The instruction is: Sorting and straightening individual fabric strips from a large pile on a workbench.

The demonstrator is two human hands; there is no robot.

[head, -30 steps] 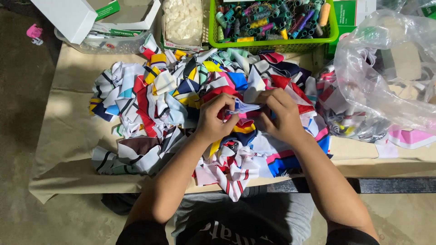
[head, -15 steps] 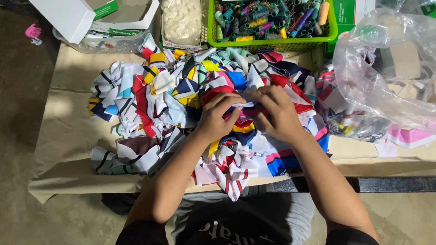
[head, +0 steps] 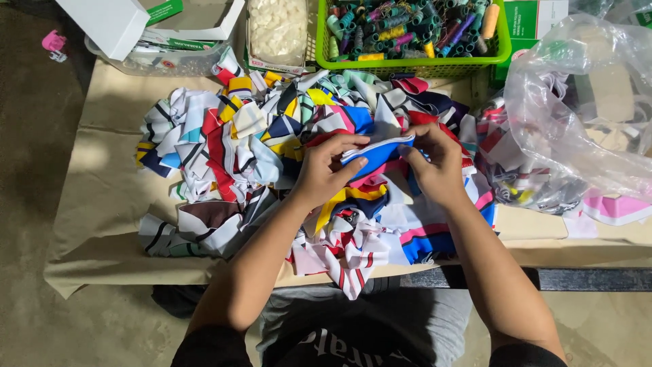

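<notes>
Desk (head: pixel 102 204), covered in tan paper, carrying everything listed below.

Heap of knitted fabric pieces (head: pixel 224 149), striped in red, navy, yellow, white and pink, spread across the middle of the desk and spilling over its near edge; unsorted, with no separate neat stack in view, so by appearance most of the handling is left.

Clear plastic bag (head: pixel 584 102), right side, crumpled, with more striped pieces showing beneath and beside it.

Green plastic basket (head: pixel 407 64), far edge, full of thread spools in mixed colours.

White cardboard box (head: pixel 109 24), far left corner, lid open, resting on a clear tray.

Clear packet of small white items (head: pixel 277 30), between box and basket (contents too small to identify).

Left hand (head: pixel 322 173), over the heap's centre, fingers closed on the left end of the blue-and-white piece.

Right hand (head: pixel 435 166), just beside it, fingers pinching the right end of the same piece.

Blue-and-white fabric piece (head: pixel 375 153), held flat between both hands just above the heap; the one piece lifted clear of it.
</notes>
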